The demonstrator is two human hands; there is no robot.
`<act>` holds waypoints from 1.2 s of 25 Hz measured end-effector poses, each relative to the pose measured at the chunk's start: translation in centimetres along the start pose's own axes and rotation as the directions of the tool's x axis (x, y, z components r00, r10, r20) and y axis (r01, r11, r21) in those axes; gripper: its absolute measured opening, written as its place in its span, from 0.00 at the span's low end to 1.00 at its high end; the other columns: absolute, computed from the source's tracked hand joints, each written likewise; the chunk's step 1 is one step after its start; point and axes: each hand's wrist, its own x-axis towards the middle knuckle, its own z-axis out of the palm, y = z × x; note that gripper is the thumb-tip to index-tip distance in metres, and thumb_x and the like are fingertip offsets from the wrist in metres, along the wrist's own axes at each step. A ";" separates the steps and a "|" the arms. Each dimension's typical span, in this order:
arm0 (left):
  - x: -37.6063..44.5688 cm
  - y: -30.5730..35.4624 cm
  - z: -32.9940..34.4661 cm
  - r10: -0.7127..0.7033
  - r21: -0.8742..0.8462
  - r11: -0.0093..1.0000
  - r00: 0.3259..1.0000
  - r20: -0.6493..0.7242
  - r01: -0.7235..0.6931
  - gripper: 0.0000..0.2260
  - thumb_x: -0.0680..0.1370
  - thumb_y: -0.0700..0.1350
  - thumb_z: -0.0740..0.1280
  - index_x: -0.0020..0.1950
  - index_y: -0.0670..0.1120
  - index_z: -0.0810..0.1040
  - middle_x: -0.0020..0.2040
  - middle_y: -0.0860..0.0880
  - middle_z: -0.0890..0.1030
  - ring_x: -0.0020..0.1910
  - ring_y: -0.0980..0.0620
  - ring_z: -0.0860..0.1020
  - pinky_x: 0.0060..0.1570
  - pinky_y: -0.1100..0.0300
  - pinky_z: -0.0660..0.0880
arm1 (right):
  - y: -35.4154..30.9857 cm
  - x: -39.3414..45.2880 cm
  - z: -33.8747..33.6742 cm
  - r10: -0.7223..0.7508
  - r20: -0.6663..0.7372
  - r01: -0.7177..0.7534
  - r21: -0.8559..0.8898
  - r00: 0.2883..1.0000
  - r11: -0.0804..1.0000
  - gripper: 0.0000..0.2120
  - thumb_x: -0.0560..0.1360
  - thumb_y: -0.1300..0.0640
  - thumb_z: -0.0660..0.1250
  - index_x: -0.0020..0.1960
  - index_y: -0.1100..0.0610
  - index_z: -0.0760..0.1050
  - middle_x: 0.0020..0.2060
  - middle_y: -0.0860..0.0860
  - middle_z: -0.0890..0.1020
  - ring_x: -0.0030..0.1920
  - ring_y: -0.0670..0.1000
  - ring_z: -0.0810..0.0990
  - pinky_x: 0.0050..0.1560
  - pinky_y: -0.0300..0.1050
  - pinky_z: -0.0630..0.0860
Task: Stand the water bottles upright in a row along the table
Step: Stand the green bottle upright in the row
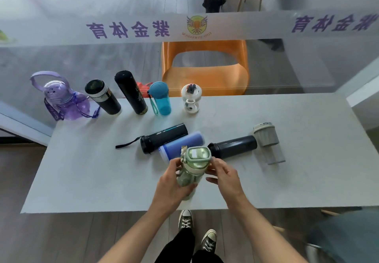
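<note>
I hold a green bottle [192, 166] upright above the grey table [86, 176], my left hand [174, 182] wrapped round its body and my right hand [223, 174] touching its lid side. Along the far edge stand a purple bottle [63, 98], a black flask with a silver band [103, 96], a tall black flask [131, 92], a teal bottle [161, 98] and a small white bottle [191, 98]. Lying down behind my hands are a black bottle with a strap [164, 137], a blue bottle [180, 143] and a dark bottle [233, 147]. A grey cup [268, 141] rests at the right.
An orange chair [205, 74] stands behind the table's far edge. A white banner with purple characters [127, 30] runs across the back. My feet in dark sneakers [196, 230] are under the near edge. A blurred grey shape [344, 236] sits at bottom right.
</note>
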 end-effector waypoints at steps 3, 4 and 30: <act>0.2 0.0 -0.7 -0.026 -0.086 0.996 0.999 -0.030 0.024 0.29 0.66 0.51 0.79 0.61 0.66 0.69 0.55 0.66 0.81 0.55 0.67 0.78 0.51 0.68 0.77 | -0.9 -0.5 0.9 -0.087 0.083 0.091 -0.049 0.993 0.995 0.09 0.80 0.46 0.62 0.54 0.41 0.81 0.50 0.43 0.86 0.55 0.44 0.83 0.50 0.39 0.78; 0.5 0.0 -0.7 -0.027 -0.103 0.994 0.999 -0.030 0.024 0.28 0.67 0.51 0.79 0.61 0.66 0.70 0.55 0.65 0.81 0.56 0.66 0.78 0.51 0.67 0.78 | -1.2 -0.4 1.0 -0.089 0.091 0.094 -0.049 0.992 0.994 0.09 0.80 0.45 0.62 0.55 0.39 0.81 0.51 0.42 0.86 0.56 0.42 0.83 0.50 0.38 0.77; 25.6 14.1 4.6 -0.069 -0.203 0.976 0.997 0.031 0.074 0.24 0.71 0.42 0.77 0.66 0.47 0.76 0.58 0.49 0.82 0.56 0.51 0.82 0.55 0.56 0.80 | -16.2 20.2 -8.8 -0.096 0.029 0.098 -0.091 0.995 0.991 0.14 0.80 0.40 0.59 0.43 0.42 0.80 0.42 0.36 0.83 0.50 0.37 0.80 0.49 0.42 0.75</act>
